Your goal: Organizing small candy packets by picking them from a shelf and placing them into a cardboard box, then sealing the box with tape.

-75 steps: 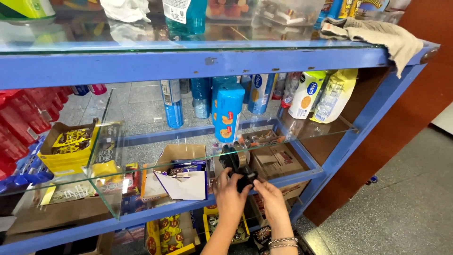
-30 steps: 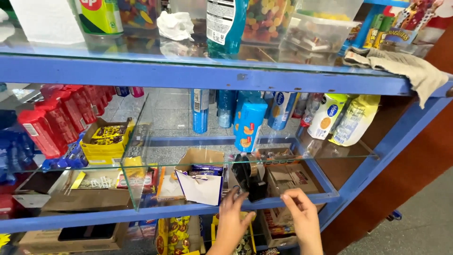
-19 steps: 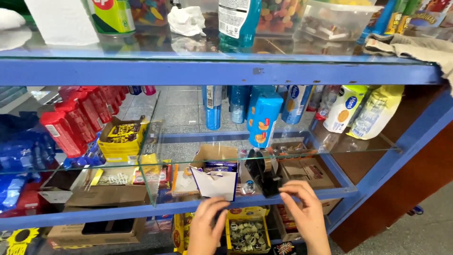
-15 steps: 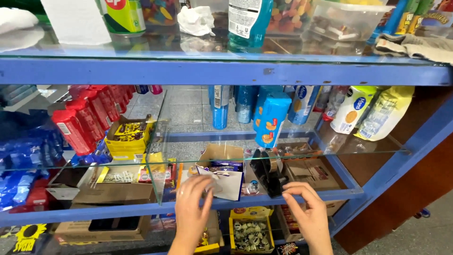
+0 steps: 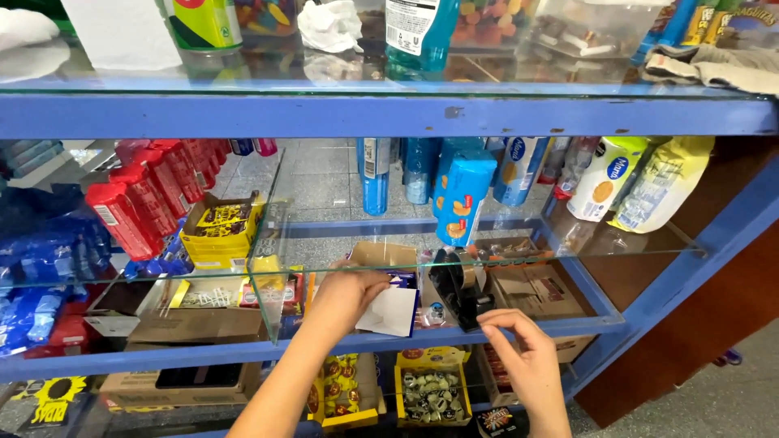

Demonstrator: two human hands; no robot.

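My left hand (image 5: 347, 297) reaches into the middle shelf of a blue glass display case and grips the edge of an open cardboard box (image 5: 383, 258) holding small purple packets, its white flap (image 5: 393, 313) hanging forward. My right hand (image 5: 519, 354) hovers at the shelf's front rail just right of a black tape dispenser (image 5: 456, 287), fingers pinched together; whether anything is between them I cannot tell. Tall blue biscuit packs (image 5: 461, 196) stand on the glass shelf above.
Red packets (image 5: 146, 195) and a yellow candy box (image 5: 217, 234) sit on the upper left. Brown cartons (image 5: 527, 285) lie to the right. A teal bottle (image 5: 420, 32) and a cloth (image 5: 712, 65) rest on the glass counter top. Boxes of sweets (image 5: 428, 391) fill the bottom shelf.
My view has swung left and closer. My left hand rose from below the rail into the shelf and took the open box's edge; my right hand dropped back from the dispenser to the rail.
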